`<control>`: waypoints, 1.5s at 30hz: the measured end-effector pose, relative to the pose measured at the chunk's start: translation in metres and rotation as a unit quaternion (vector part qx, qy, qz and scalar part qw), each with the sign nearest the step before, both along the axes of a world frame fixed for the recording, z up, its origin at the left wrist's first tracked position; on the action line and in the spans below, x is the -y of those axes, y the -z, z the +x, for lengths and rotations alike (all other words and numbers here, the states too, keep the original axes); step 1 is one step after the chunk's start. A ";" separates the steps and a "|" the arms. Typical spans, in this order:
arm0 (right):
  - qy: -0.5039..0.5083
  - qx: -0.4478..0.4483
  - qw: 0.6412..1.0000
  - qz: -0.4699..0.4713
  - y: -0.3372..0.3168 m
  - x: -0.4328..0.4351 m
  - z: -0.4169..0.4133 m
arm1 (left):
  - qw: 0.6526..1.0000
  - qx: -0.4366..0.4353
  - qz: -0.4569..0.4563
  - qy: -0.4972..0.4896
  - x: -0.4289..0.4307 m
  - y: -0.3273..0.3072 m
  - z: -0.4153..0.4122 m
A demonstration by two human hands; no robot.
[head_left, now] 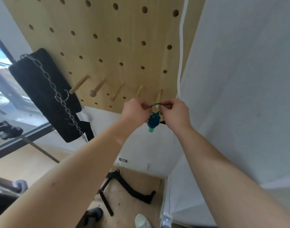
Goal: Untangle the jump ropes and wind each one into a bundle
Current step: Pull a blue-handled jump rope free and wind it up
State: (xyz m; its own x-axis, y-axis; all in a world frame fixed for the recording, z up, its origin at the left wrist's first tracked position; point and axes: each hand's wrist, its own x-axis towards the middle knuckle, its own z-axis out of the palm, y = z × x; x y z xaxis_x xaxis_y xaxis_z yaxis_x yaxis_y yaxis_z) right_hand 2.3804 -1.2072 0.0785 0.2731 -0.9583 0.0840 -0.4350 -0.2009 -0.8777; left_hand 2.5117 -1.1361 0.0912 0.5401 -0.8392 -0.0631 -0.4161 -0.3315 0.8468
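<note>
A teal jump rope wound into a small bundle [153, 121] hangs below the rightmost wooden peg [159, 98] of the pegboard [118, 46], a green handle end pointing down. A thin teal loop from the bundle lies over the peg. My left hand [135, 111] pinches the loop on the peg's left side. On the right side my right hand [174, 112] pinches it too. Something small and black shows just under my right hand; I cannot tell what it is.
Several more bare pegs stick out to the left. A black padded belt [42, 94] with a steel chain [62, 99] hangs at the board's left. A white wall [239, 79] stands close on the right. Black metal handles [124, 186] lie on the wooden floor below.
</note>
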 end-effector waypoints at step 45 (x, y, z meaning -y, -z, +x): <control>-0.182 -0.239 0.953 -0.034 0.042 -0.246 -0.177 | 0.989 0.105 0.086 0.063 -0.258 0.065 -0.163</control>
State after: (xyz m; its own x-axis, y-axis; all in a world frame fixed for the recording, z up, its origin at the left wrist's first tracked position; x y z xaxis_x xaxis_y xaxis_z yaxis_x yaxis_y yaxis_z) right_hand 2.2031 -0.9615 0.0369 0.6090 -0.7895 -0.0756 -0.6727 -0.4637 -0.5766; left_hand 2.3491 -0.8780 0.0263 0.4475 -0.8877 -0.1088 -0.6243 -0.3971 0.6727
